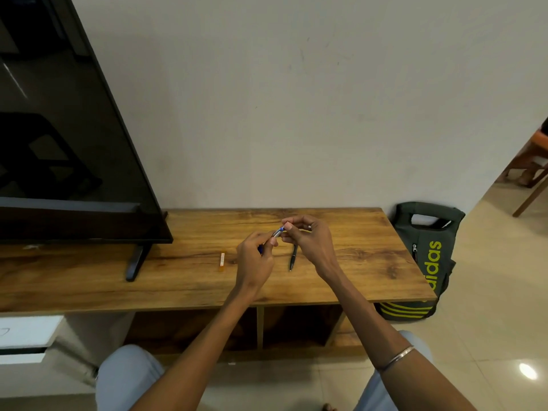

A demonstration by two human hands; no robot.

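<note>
While my two hands meet over the middle of the frame, the biggest thing here is the black television (pixel 59 129), screen dark, filling the upper left. Its foot stands on the wooden unit (pixel 364 232), which runs across the middle from the left edge to right of centre, with open shelves under the top. A dark backpack (pixel 427 256) with yellow-green lettering and stripes stands on the tiled floor, just beside the unit's right end. My knees in pale trousers show at the bottom edge.

My left hand (pixel 255 259) sits just left of centre, fingers curled round the lower barrel of the blue pen (pixel 278 232), thumb pressed on it. My right hand (pixel 308 241) sits just right of centre, thumb and forefinger pinching the pen's upper end, other fingers loosely bent. The blue pen is tilted, raised above the unit's top, bridging the two hands at centre frame. Whether its end piece is on or off, I cannot tell.

A metal bangle (pixel 397 358) circles my right forearm, lower right. A black pen (pixel 293 258) lies on the top, below my right hand, near the blue pen but apart from it. A small orange and white piece (pixel 222 260) lies on the top, left of my left hand, not touching it. A ring (pixel 309 226) sits on a right-hand finger.
</note>
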